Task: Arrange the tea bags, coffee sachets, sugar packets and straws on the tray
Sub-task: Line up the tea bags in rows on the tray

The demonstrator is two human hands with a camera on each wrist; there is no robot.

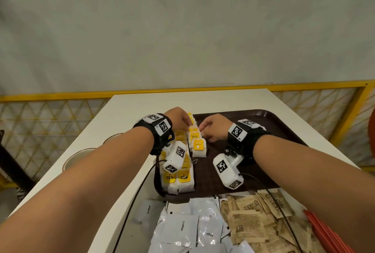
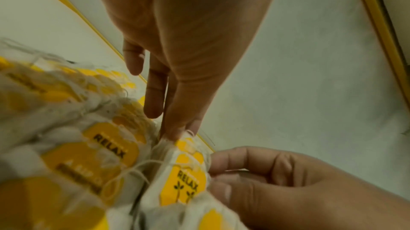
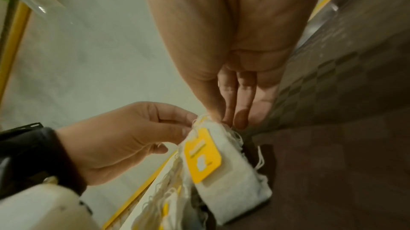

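Both hands are pinching the far end of the short tea bag row [image 1: 196, 138] on the tray [image 1: 272, 126]: left hand [image 1: 178, 117] one side, right hand [image 1: 214, 127] the other.

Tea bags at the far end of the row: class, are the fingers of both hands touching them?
Touching. The right wrist view shows right hand fingertips and left hand fingers meeting the top of the tea bags.
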